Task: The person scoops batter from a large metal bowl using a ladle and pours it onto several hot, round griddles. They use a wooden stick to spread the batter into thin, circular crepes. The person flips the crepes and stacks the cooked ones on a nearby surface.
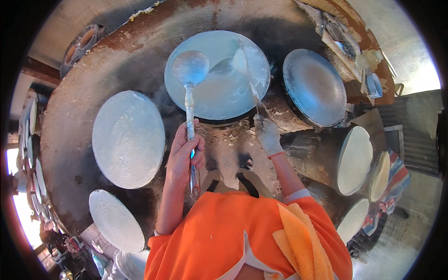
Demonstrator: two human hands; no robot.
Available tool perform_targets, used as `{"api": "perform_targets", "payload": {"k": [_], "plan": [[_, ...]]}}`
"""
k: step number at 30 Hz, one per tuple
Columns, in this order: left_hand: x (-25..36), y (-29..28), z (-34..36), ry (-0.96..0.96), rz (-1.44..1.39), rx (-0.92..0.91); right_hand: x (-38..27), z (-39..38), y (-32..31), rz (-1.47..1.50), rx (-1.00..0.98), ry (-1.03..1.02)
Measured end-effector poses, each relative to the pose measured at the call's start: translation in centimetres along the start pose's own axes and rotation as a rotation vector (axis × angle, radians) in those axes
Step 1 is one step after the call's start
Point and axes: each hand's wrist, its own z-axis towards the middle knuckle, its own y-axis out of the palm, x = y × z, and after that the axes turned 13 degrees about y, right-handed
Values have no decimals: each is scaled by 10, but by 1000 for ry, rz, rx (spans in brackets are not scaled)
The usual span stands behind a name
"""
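**Ladle and Spatula Meet Over a Round Griddle**

A person in an orange garment works above a crusted, soot-dark clay stove [93, 70] set with several round plates. The left hand [184, 156], bare, is wrapped in a fist around the handle of a long metal ladle [190, 70], whose shallow round bowl hangs over the central griddle [219, 88], a smooth pale-grey disc glazed with a thin wet film. The right hand [267, 135], in a batter-caked white glove, grips the handle of a narrow spatula [242, 65], its blade lying on the same disc. Both forearms reach forward from the lower edge. A matte white batter-coated plate [128, 139] lies to the left; a darker, bare-centred plate [315, 87] sits to the right. A folded yellow cloth [298, 238] drapes the right shoulder.
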Motion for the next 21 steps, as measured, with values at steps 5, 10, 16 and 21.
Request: {"api": "perform_targets", "payload": {"k": [5, 10, 16, 21], "plan": [[13, 11, -15, 59, 100, 117, 18, 19, 29, -618, 54, -319], [4, 22, -8, 68, 94, 114, -23, 50, -4, -1089, 201, -422], [11, 29, 39, -95, 189, 16, -45, 57, -13, -1181, 41, -526], [16, 2, 136, -29, 296, 13, -64, 16, -26, -982, -224, -90]]}}
